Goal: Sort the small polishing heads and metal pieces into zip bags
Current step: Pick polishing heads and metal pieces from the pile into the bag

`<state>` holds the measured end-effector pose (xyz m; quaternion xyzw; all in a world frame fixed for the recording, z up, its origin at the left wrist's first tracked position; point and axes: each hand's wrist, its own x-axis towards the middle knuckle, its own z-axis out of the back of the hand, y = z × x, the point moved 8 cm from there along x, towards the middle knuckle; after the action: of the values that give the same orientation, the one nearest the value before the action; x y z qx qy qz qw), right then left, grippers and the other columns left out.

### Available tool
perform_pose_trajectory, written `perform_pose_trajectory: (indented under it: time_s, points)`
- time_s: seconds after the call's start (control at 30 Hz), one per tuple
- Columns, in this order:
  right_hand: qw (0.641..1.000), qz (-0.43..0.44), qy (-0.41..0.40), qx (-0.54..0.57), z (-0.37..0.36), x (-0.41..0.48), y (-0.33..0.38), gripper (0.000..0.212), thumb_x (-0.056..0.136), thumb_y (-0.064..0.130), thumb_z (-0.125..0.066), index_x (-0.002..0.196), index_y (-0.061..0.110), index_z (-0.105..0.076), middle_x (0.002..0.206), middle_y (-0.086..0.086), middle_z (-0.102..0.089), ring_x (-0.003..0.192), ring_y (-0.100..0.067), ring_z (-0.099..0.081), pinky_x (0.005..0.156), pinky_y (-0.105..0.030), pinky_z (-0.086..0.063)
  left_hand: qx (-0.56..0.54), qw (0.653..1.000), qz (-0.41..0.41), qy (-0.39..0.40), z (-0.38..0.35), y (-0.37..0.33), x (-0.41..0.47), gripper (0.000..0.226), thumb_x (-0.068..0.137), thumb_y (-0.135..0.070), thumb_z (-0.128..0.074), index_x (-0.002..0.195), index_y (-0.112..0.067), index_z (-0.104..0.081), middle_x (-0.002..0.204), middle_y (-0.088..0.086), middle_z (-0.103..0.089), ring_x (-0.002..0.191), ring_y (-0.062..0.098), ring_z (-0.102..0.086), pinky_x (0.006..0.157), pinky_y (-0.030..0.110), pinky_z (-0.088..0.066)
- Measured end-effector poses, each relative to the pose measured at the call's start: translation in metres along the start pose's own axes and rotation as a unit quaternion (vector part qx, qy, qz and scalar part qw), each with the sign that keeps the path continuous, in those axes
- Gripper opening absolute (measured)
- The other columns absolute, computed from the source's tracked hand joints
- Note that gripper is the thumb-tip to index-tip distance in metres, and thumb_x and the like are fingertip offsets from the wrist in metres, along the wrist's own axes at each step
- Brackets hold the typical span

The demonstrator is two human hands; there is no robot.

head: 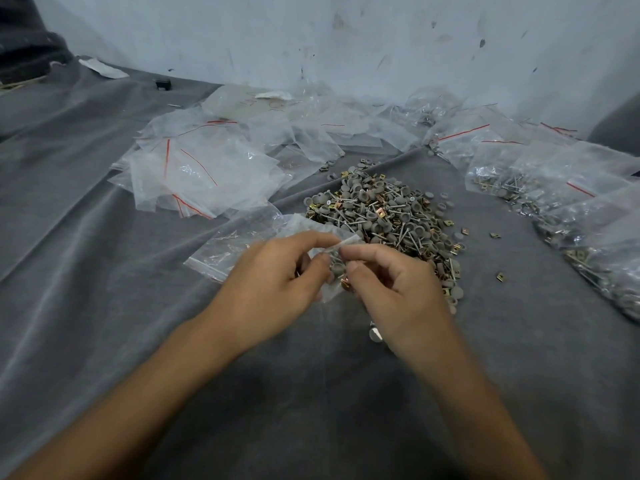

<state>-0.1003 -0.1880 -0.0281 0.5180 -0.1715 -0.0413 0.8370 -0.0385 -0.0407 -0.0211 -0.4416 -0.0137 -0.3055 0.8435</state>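
Mouth of small clear zip bag (328, 289) pinched between my left hand (273, 275) and right hand (393, 292), probably sealing; grey-and-brass parts heap (381, 216) within reach.

A creased grey cloth (86, 237) meets a scuffed white wall (346, 36). Near the wall lie a small black block (163, 84) and a paper scrap (104, 68).

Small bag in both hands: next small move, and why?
Probably press along the top strip to seal it: the small zip bag already holds grey heads and a gold piece, and the left hand and right hand both pinch its top edge.
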Motion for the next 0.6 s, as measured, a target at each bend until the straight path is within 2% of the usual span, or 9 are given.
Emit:
perform_pose_trajectory:
  time_s: [0.07,0.13,0.2,0.3,0.4,0.47,0.53,0.6]
  points:
    - [0.999,-0.005,-0.019,0.030,0.004,0.000,0.001,0.016,0.097,0.020,-0.066,0.103,0.033,-0.074,0.078,0.012,-0.073,0.066,-0.003,-0.064,0.057,-0.023,-0.050,-0.002,1.000,-0.001,-0.003,0.000,0.000,0.000,0.025,0.102,-0.029,-0.056,0.123,-0.036,-0.067,0.065,-0.012,-0.070,0.063,-0.001,-0.066,0.066,0.035,-0.053]
    - [0.998,-0.008,-0.031,0.061,0.007,0.001,0.001,0.011,0.095,0.018,-0.069,0.097,0.029,-0.072,0.083,0.012,-0.074,0.072,-0.002,-0.068,0.061,-0.018,-0.050,-0.005,1.000,-0.001,-0.004,0.000,0.000,0.000,0.023,0.103,-0.029,-0.056,0.121,-0.039,-0.066,0.067,-0.012,-0.070,0.061,-0.004,-0.066,0.066,0.036,-0.054]
    - [0.996,-0.012,-0.020,0.083,0.007,0.001,0.002,0.010,0.094,0.017,-0.071,0.095,0.027,-0.071,0.083,0.011,-0.075,0.072,-0.001,-0.069,0.062,-0.016,-0.051,-0.006,1.000,0.000,-0.003,0.000,-0.001,0.000,0.023,0.103,-0.030,-0.055,0.121,-0.040,-0.066,0.067,-0.011,-0.071,0.061,-0.004,-0.066,0.067,0.037,-0.055]
    - [0.997,-0.012,0.016,0.071,0.010,0.001,0.002,0.011,0.095,0.018,-0.070,0.094,0.029,-0.073,0.085,0.008,-0.077,0.066,-0.001,-0.068,0.055,-0.018,-0.051,-0.004,1.000,0.003,-0.004,0.001,0.001,0.000,0.024,0.103,-0.030,-0.056,0.122,-0.040,-0.066,0.067,-0.013,-0.071,0.063,-0.002,-0.066,0.068,0.036,-0.054]
    - [0.999,-0.002,-0.036,-0.004,0.038,0.005,-0.006,0.010,0.094,0.025,-0.071,0.089,0.032,-0.074,0.081,0.011,-0.076,0.071,-0.003,-0.070,0.059,-0.017,-0.051,-0.011,1.000,0.009,-0.001,0.002,0.003,0.000,0.026,0.103,-0.030,-0.055,0.125,-0.036,-0.066,0.067,-0.014,-0.071,0.065,-0.002,-0.066,0.068,0.031,-0.051]
    - [0.994,-0.039,-0.051,-0.086,0.059,0.007,-0.021,0.007,0.090,0.031,-0.075,0.084,0.033,-0.074,0.076,0.013,-0.074,0.069,-0.002,-0.067,0.063,-0.024,-0.051,-0.018,1.000,0.012,0.000,0.002,0.003,-0.001,0.027,0.103,-0.030,-0.054,0.127,-0.034,-0.065,0.066,-0.012,-0.071,0.064,-0.003,-0.066,0.066,0.028,-0.048]
    - [0.979,-0.099,-0.009,-0.180,0.069,0.005,-0.041,0.010,0.085,0.035,-0.078,0.078,0.033,-0.073,0.071,0.016,-0.070,0.063,-0.003,-0.062,0.064,-0.033,-0.050,-0.021,1.000,0.013,-0.001,0.003,0.002,-0.001,0.027,0.103,-0.030,-0.053,0.127,-0.034,-0.065,0.066,-0.014,-0.071,0.062,-0.001,-0.065,0.063,0.026,-0.045]
    - [0.952,-0.138,0.027,-0.271,0.073,0.000,-0.057,0.016,0.083,0.041,-0.080,0.073,0.033,-0.071,0.066,0.016,-0.067,0.062,-0.005,-0.060,0.062,-0.034,-0.049,-0.024,1.000,0.015,-0.001,0.004,0.002,0.000,0.027,0.103,-0.029,-0.053,0.127,-0.034,-0.065,0.066,-0.014,-0.071,0.062,-0.001,-0.064,0.064,0.027,-0.046]
